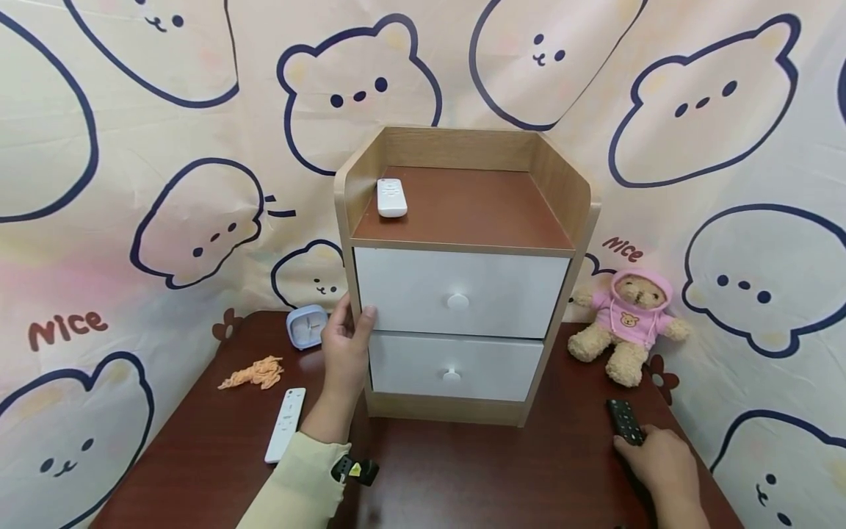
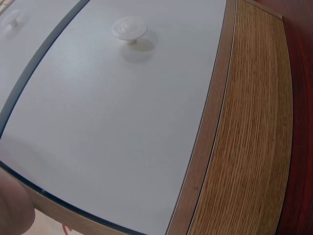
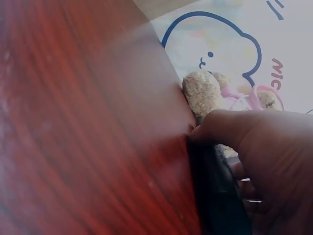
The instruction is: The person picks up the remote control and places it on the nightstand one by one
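A small wooden cabinet (image 1: 446, 411) with two white drawers, the upper drawer (image 1: 410, 294) and the lower drawer (image 1: 410, 365), stands at the middle of the table. My left hand (image 1: 346, 345) holds the cabinet's left side, its thumb round the front edge; the left wrist view shows a drawer knob (image 2: 129, 28) close up and only a bit of that hand. At the right, my right hand (image 1: 661, 459) grips a black remote control (image 1: 624, 420) low over the table. In the right wrist view the black remote (image 3: 212, 186) is partly hidden by the fingers.
On the cabinet's top lies a white remote (image 1: 392, 198). Left of the cabinet are a light-blue clock (image 1: 307, 327), a crumpled orange cloth-like thing (image 1: 258, 373) and a long white remote (image 1: 286, 426). A teddy bear (image 1: 628, 319) in a pink hoodie sits at the right, against the printed curtain (image 1: 780, 257).
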Available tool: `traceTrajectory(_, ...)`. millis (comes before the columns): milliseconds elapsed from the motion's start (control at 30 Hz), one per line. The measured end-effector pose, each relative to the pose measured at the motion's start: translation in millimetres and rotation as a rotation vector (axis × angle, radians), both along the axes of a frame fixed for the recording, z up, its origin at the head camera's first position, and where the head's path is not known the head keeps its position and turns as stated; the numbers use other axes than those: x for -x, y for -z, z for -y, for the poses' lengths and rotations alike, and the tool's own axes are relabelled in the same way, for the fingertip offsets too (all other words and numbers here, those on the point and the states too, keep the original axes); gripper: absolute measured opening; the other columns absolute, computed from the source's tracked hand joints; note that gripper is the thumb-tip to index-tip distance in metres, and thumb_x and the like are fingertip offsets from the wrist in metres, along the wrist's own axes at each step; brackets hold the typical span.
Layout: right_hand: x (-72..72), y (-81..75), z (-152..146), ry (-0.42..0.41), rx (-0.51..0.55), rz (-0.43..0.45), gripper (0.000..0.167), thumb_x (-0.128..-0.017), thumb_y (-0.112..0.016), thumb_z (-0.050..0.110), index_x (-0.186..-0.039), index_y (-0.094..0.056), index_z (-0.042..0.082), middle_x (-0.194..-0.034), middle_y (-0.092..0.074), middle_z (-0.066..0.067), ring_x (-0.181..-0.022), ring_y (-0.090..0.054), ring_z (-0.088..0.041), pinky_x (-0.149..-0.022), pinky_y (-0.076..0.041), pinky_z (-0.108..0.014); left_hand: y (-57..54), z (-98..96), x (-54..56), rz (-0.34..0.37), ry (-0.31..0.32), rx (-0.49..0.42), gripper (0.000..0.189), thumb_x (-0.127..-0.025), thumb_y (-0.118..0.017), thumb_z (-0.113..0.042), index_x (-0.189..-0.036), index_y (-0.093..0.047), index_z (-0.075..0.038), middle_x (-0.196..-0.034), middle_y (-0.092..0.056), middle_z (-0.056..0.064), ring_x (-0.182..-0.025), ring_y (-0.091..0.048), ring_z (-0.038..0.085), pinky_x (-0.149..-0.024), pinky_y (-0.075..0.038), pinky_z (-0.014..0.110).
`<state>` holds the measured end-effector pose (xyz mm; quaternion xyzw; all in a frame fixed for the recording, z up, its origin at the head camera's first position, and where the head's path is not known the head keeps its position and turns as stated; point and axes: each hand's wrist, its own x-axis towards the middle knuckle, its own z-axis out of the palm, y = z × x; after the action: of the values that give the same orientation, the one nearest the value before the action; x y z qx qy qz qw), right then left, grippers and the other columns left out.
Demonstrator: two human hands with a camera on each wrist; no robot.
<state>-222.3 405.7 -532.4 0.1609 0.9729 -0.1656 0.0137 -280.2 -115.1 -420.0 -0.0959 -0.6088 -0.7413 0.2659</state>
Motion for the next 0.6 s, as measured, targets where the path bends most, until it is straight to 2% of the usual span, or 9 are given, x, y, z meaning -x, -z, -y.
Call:
traceTrajectory(167, 0.6, 0.4, 3, 0.017, 0.01, -0.069, 0.081, -0.091, -0.077, 0.051, -0.129, -0.063, -0.019, -0.11, -0.069, -0.04, -0.101, -0.069, -0.053, -0.087, -0.054, -0.063, -0.7, 0.3, -0.5, 0.013, -0.002, 0.007, 0.046, -0.108, -0.068, -0.018, -0.153, -0.061, -0.014, -0.134, -0.066, -0.001, -0.128, -0.057, 0.019, -0.103, -0.05, 0.023)
traceTrajectory(333, -0.7, -6.5, 10, 0.033, 0.034, -0.191, 0.073, -0.093, -0.078, 0.046, -0.13, -0.066, -0.016, -0.111, -0.072, -0.037, -0.099, -0.07, -0.052, -0.085, -0.053, -0.062, -1.1, 0.1, -1.1, 0.021, -0.003, 0.011, 0.046, -0.109, -0.068, -0.02, -0.154, -0.06, -0.016, -0.135, -0.066, -0.001, -0.127, -0.057, 0.019, -0.102, -0.05, 0.023)
traceTrajectory(433, -2.6, -18.0, 20, 0.086, 0.108, -0.284, 0.068, -0.095, -0.08, 0.046, -0.13, -0.07, -0.011, -0.103, -0.076, -0.027, -0.087, -0.071, -0.039, -0.075, -0.053, -0.049, -1.5, -0.2, -1.7, 0.024, -0.005, 0.013, 0.046, -0.108, -0.068, -0.02, -0.154, -0.06, -0.016, -0.134, -0.066, -0.001, -0.126, -0.057, 0.019, -0.101, -0.05, 0.023)
traceTrajectory(533, -5.9, -34.3, 33, 0.158, 0.254, -0.376, 0.062, -0.095, -0.082, 0.047, -0.131, -0.074, -0.003, -0.098, -0.076, -0.014, -0.079, -0.064, -0.017, -0.065, -0.049, -0.032, -1.5, -0.1, -1.8, 0.027, -0.008, 0.014, 0.046, -0.108, -0.068, -0.02, -0.154, -0.061, -0.016, -0.133, -0.067, -0.001, -0.125, -0.057, 0.019, -0.1, -0.05, 0.024)
traceTrajectory(600, -10.2, -47.5, 42, 0.202, 0.358, -0.408, 0.062, -0.096, -0.082, 0.049, -0.135, -0.074, 0.003, -0.098, -0.075, -0.006, -0.078, -0.059, -0.006, -0.062, -0.047, -0.024, -1.5, 0.1, -1.7, 0.026, -0.004, 0.011, 0.046, -0.108, -0.068, -0.02, -0.154, -0.06, -0.017, -0.134, -0.066, -0.001, -0.125, -0.057, 0.019, -0.1, -0.05, 0.024)
